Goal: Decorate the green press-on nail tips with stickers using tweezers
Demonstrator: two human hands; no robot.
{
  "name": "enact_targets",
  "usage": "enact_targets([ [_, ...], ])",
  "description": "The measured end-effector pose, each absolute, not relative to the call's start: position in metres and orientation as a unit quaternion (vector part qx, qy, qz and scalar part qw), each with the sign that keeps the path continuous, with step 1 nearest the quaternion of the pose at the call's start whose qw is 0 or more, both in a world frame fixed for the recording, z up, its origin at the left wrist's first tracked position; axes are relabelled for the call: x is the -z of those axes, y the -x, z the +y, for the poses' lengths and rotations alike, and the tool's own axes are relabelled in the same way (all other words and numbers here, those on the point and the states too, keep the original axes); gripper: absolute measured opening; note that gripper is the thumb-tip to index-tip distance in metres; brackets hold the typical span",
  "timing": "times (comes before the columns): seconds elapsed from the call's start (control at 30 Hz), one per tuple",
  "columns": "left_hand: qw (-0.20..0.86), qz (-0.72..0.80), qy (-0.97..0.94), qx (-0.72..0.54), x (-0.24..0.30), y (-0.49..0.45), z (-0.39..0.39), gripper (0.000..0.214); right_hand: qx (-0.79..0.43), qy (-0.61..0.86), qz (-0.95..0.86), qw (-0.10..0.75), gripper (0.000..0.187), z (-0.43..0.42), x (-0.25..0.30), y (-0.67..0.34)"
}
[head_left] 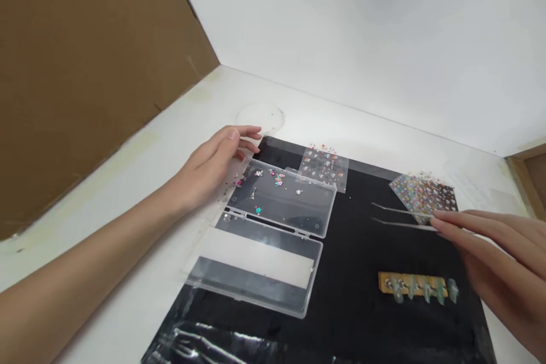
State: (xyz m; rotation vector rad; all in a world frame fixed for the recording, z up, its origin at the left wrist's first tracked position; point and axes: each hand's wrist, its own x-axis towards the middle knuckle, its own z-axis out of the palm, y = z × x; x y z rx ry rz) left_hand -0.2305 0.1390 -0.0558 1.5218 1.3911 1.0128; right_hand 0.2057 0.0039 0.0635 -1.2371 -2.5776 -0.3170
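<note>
two grips in view: fingers apart, our left grip (209,168) sits just beside the clear plastic case (298,210); at our right grip (490,261) lie tweezers (403,217), clamped or not we cannot tell.

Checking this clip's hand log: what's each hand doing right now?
Left hand: open, fingers loosely curled, holding nothing, beside the clear plastic case.
Right hand: fingers at the end of the tweezers; cannot tell if it holds them.

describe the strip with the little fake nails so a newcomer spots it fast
On the black mat, right of the open clear plastic case and below the right hand, lies a tan strip. A row of pale green false nails stands along it, unlike the flat sticker sheets above.
</note>
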Motion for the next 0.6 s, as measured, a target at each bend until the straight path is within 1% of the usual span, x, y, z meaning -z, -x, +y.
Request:
enact_targets([
  [0.1,0.413,0.552,-0.603,-0.401,0.056,0.232,0.138,0.067,0.107,0.388,-0.903,0.151,0.082,0.022,-0.046,-0.189],
  [0.23,0.419,0.56,-0.598,-0.391,0.056,0.233,0.136,0.066,0.101,0.371,-0.91,0.156,0.082,0.034,-0.031,-0.189],
  [0.4,0.425,0.566,-0.594,-0.383,0.055,0.233,0.136,0.066,0.097,0.376,-0.908,0.157,0.076,0.04,-0.023,-0.191],
  [0.6,0.424,0.556,-0.598,-0.392,0.057,0.233,0.137,0.064,0.089,0.378,-0.904,0.177,0.078,0.044,-0.019,-0.193],
])
